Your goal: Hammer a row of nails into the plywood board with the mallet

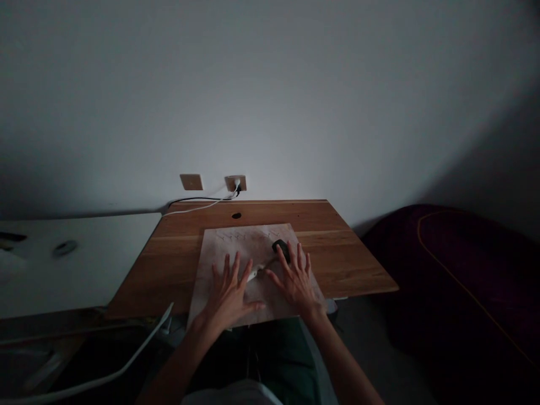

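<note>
My left hand (231,292) is spread over a pale board (265,306), its fingers apart and pointing away from me. My right hand (296,277) is spread in the same way over the board's right side. Between the hands lies a small white piece (252,274), joined to or touching a thin brownish strand (270,262); its kind is unclear. A dark rounded object (280,247) sits by my right fingertips and is partly covered by them. Several thin slanted nail-like pieces (236,236) line the board's far edge. Neither hand grips anything.
The board rests on a wooden tabletop (169,264) against the wall. White and black cords run from a wall socket (235,183). A white table (105,259) at left holds a blurred grey ring (64,248). A dark purple beanbag-like mass (455,281) stands at right.
</note>
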A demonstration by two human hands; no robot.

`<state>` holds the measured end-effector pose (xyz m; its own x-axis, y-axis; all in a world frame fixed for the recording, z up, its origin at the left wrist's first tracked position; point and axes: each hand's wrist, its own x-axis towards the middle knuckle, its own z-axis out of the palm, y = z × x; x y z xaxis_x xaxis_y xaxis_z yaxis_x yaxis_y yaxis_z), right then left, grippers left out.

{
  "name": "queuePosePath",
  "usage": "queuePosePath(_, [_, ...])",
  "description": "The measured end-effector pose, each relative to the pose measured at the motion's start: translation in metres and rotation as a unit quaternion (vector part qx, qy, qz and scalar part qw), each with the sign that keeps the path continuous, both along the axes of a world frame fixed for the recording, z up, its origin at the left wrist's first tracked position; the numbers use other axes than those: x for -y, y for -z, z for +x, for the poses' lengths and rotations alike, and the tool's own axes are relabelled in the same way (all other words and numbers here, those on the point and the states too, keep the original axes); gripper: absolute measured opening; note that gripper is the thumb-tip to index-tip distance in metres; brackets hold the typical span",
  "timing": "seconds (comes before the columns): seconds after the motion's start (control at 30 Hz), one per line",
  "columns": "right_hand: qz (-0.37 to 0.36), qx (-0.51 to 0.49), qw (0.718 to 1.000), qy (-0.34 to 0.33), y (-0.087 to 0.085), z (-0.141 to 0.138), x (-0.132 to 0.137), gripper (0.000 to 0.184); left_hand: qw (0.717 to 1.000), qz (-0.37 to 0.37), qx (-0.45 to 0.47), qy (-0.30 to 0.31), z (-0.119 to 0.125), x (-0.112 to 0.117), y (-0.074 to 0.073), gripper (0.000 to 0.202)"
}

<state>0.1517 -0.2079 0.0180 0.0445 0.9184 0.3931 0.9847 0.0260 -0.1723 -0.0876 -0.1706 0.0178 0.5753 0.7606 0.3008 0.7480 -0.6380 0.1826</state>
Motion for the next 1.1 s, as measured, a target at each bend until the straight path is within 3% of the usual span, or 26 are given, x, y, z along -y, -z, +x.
queuePosePath(0.37, [0.013,-0.044,0.999,-0.007,0.02,0.004,-0.009,0.07,0.997,-0.075,0.004,-0.016,0.002,0.002,0.014,0.112])
queuePosePath(0.73, [0.01,-0.062,0.998,-0.006,0.017,-0.001,0.002,0.069,0.997,-0.073,0.01,-0.007,-0.002,0.007,0.013,0.108])
queuePosePath(1.1, [0.017,-0.063,0.998,-0.003,0.019,-0.011,0.024,0.069,0.996,-0.073,-0.044,-0.004,-0.017,0.023,0.009,0.096])
